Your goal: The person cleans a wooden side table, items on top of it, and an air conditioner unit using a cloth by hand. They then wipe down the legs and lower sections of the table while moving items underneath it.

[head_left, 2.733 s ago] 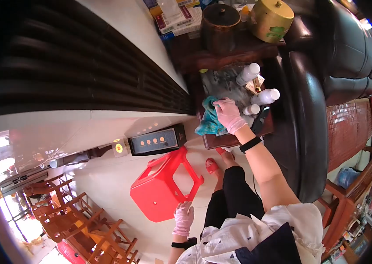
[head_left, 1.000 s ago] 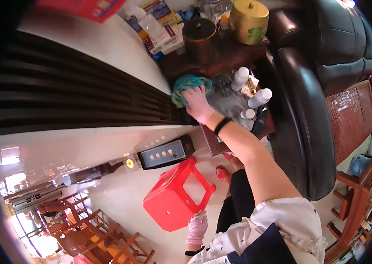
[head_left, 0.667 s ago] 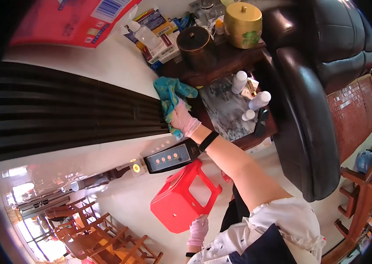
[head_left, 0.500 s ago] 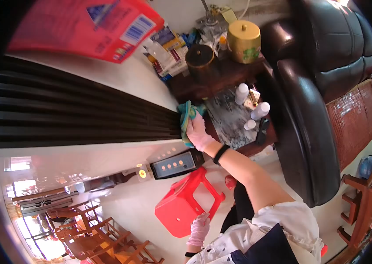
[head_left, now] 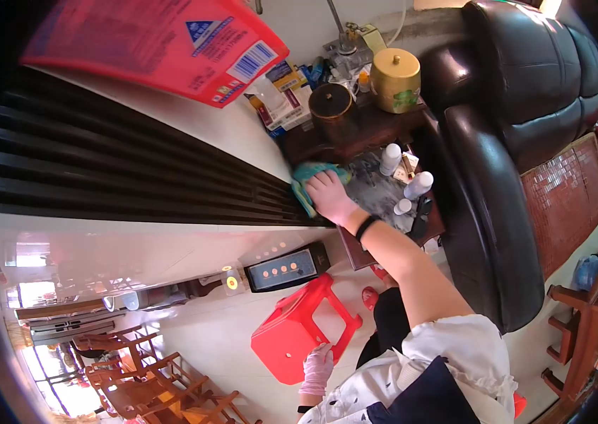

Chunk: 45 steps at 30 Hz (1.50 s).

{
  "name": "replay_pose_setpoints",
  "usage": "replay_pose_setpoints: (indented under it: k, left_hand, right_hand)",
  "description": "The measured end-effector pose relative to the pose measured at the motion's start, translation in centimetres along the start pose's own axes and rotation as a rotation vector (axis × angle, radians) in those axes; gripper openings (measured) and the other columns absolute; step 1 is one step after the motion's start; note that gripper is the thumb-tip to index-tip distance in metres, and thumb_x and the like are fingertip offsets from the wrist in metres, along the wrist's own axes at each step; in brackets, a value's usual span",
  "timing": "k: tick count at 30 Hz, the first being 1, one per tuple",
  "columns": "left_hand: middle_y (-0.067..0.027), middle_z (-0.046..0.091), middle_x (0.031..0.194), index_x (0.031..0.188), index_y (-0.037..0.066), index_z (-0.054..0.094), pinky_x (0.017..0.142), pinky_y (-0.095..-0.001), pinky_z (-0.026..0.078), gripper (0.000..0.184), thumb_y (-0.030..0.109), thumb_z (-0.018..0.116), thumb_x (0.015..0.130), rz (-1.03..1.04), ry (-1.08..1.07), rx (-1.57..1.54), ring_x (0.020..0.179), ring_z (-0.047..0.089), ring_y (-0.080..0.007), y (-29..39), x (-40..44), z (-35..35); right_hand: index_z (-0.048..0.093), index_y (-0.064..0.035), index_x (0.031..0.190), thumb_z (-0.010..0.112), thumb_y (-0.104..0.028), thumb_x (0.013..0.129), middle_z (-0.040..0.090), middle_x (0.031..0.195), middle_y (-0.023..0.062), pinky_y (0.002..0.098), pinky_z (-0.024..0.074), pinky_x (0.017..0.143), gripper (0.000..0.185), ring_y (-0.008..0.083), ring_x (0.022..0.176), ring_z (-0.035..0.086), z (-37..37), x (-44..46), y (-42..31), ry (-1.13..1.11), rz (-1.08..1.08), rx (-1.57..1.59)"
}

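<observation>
My right hand [head_left: 331,198], in a pale pink glove, presses a teal cloth [head_left: 307,174] where the dark slatted panel [head_left: 150,159] meets the dark wood side table [head_left: 357,249]. Its fingers are bent over the cloth. Lower down, my left hand [head_left: 318,367], gloved in pink too, grips the edge of a tilted red plastic stool [head_left: 288,336]. The fingertips of that hand are partly hidden. Beside the cloth, white bottles [head_left: 390,159] stand on the table's grey marbled top [head_left: 377,189].
A large red package [head_left: 165,46] looms at upper left. Gold [head_left: 395,81] and black [head_left: 331,113] lidded canisters stand behind the bottles, near small boxes [head_left: 285,106]. A dark leather sofa [head_left: 490,212] borders the table on the right. A black control box [head_left: 287,268] sits above the stool.
My right hand and the cloth have shifted a little toward the tabletop, and the cloth lies flatter. My left hand stays on the stool. The camera view has shifted slightly.
</observation>
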<state>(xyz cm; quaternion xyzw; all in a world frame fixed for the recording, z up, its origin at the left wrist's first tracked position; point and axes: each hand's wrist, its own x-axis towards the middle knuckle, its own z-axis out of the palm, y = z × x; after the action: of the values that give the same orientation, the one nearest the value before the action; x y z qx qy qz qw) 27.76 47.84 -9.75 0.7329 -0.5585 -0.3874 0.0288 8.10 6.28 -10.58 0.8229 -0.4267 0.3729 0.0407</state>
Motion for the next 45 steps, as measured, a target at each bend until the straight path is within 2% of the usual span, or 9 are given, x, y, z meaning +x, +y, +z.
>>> replay_pose_setpoints:
  k: [6,13,24,28,36,38,40,42,45]
  left_hand:
    - [-0.0103,0.066,0.114,0.109,0.015,0.068,0.094,-0.0426,0.046,0.028,0.026,0.057,0.086,-0.054,-0.095,0.116,0.108,0.061,-0.0266,-2.6,-2.0,0.9]
    - [-0.0115,0.066,0.111,0.108,0.013,0.068,0.089,-0.0424,0.048,0.029,0.027,0.055,0.087,0.029,-0.162,0.18,0.103,0.063,-0.0286,-0.3,-1.0,0.7]
    - [-0.0121,0.067,0.108,0.106,0.011,0.069,0.091,-0.0409,0.049,0.026,0.025,0.058,0.086,-0.139,-0.178,0.204,0.103,0.063,-0.028,1.3,-0.8,-1.6]
    - [-0.0128,0.067,0.107,0.107,0.013,0.069,0.092,-0.0414,0.048,0.026,0.023,0.057,0.087,-0.042,-0.12,0.147,0.103,0.063,-0.0286,-1.9,-3.0,0.3]
    - [-0.0142,0.067,0.106,0.107,0.011,0.069,0.091,-0.0402,0.048,0.026,0.02,0.059,0.085,0.008,-0.165,0.088,0.102,0.063,-0.0288,0.1,-0.1,0.7]
    - [-0.0138,0.068,0.106,0.107,0.011,0.069,0.091,-0.04,0.049,0.026,0.019,0.059,0.085,0.006,-0.114,0.045,0.102,0.063,-0.0287,-0.4,-0.7,0.0]
    - [-0.0133,0.068,0.105,0.105,0.01,0.07,0.091,-0.0401,0.049,0.024,0.018,0.059,0.085,-0.018,-0.03,0.078,0.101,0.064,-0.0287,-1.5,-0.7,-0.4]
    - [-0.0135,0.068,0.105,0.105,0.01,0.07,0.092,-0.04,0.048,0.024,0.019,0.059,0.085,-0.024,-0.064,0.081,0.102,0.063,-0.0286,-2.2,-0.7,-0.2]
    - [-0.0138,0.068,0.105,0.105,0.01,0.07,0.092,-0.0399,0.048,0.024,0.019,0.06,0.085,-0.063,-0.181,0.159,0.103,0.063,-0.0289,-2.1,-0.5,-0.3]
  right_hand:
    - [0.059,-0.0102,0.087,0.055,-0.014,0.073,0.054,0.096,0.0093,0.0503,0.0315,0.1,0.016,0.0276,0.104,0.048,3.7,0.0,-0.6,0.083,0.462,-0.221]
    - [0.063,-0.0171,0.104,0.058,-0.019,0.077,0.056,0.106,0.0017,0.0465,0.0291,0.106,0.028,0.0238,0.114,0.047,1.1,-2.8,2.7,-0.312,-0.007,-0.105]
    - [0.064,-0.0109,0.107,0.059,-0.012,0.073,0.058,0.111,0.0146,0.0512,0.0309,0.104,0.034,0.0369,0.111,0.048,2.8,-5.0,-0.2,-0.27,0.364,0.091]
    - [0.06,0.0066,0.102,0.054,-0.02,0.09,0.054,0.113,0.0309,0.05,0.0295,0.102,0.03,0.0463,0.109,0.047,1.2,-1.1,1.4,0.005,1.159,0.177]
    - [0.045,-0.0004,0.128,0.044,-0.019,0.095,0.039,0.136,0.0264,0.0471,0.0267,0.108,0.038,0.0432,0.125,0.037,7.7,-5.3,-2.3,0.367,0.882,0.607]
    - [0.049,0.0024,0.124,0.046,-0.019,0.094,0.045,0.127,0.0296,0.0478,0.0269,0.107,0.036,0.0458,0.119,0.04,7.3,-4.8,-0.4,-0.055,0.915,-0.107]
    - [0.051,0.0027,0.121,0.045,-0.015,0.092,0.046,0.124,0.0321,0.0513,0.0239,0.108,0.034,0.0488,0.119,0.038,7.6,-1.1,1.8,0.723,0.982,0.242]
    - [0.05,0.0047,0.121,0.049,-0.01,0.086,0.043,0.127,0.0329,0.0536,0.0211,0.109,0.038,0.0518,0.122,0.034,5.5,-0.6,-1.2,0.21,1.15,0.334]
    - [0.05,0.0042,0.116,0.053,-0.007,0.08,0.044,0.127,0.0295,0.0515,0.0193,0.11,0.038,0.0476,0.123,0.034,6.4,-2.4,-1.7,0.46,0.869,0.288]
